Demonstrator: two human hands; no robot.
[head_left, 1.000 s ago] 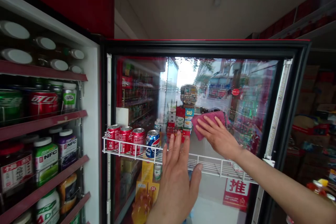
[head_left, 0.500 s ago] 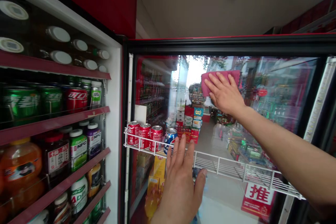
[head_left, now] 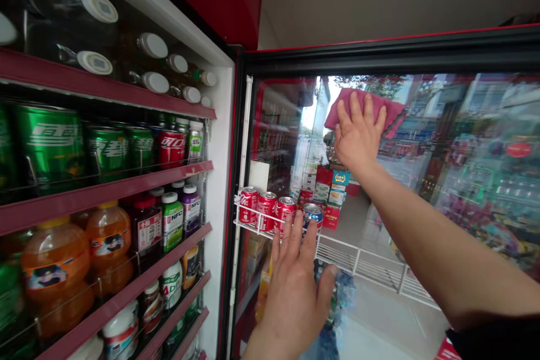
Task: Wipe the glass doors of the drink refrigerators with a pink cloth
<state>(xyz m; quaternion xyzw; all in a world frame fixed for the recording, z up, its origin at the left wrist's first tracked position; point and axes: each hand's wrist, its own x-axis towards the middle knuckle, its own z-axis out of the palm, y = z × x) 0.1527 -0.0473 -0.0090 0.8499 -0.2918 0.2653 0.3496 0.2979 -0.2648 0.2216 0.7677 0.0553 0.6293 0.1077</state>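
My right hand [head_left: 358, 135] lies flat with its fingers spread on a pink cloth [head_left: 386, 111], pressing it against the inside of the open fridge door's glass [head_left: 455, 180], near the glass's top left. My left hand [head_left: 295, 287] is open, fingers stretched upward, palm against the lower glass just below the white wire door rack [head_left: 358, 261]. Its fingertips reach the rack beside a blue can [head_left: 312, 215] and three red cans [head_left: 266, 207].
The fridge interior at left has dark red shelves [head_left: 105, 191] with green cans [head_left: 50, 143], orange bottles [head_left: 57, 270] and NFC bottles [head_left: 172, 219]. The door's black frame [head_left: 379, 50] runs across the top. The shop and street show through the glass.
My right hand has slid the pink cloth up the glass from beside the rack to near the top. The view has swung left. My left hand stays pressed on the glass.
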